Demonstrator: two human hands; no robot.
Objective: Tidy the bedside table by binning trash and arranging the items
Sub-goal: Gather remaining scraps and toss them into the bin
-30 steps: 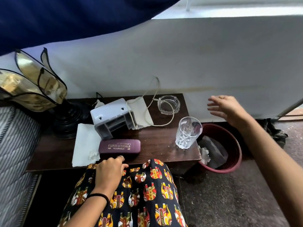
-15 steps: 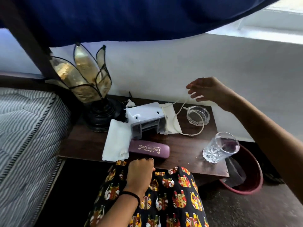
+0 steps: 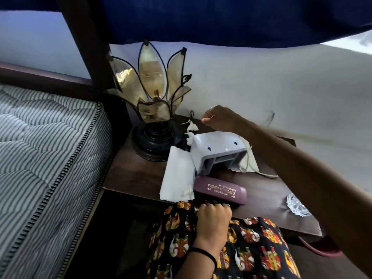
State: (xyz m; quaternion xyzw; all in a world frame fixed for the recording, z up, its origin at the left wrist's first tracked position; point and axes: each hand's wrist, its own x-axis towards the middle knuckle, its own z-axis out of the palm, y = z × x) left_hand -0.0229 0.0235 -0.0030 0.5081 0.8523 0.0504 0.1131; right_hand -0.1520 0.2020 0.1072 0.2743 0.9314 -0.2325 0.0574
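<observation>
Dim daylight from upper right, deep shadow under the table point(image 3: 141, 174), motion-blurred right forearm, wide-angle edge bending

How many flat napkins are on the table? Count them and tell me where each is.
2. One napkin lies left of the white box, beside the purple case; the other napkin sticks out at the box's right side, under the cord. The right arm may hide more.
</observation>
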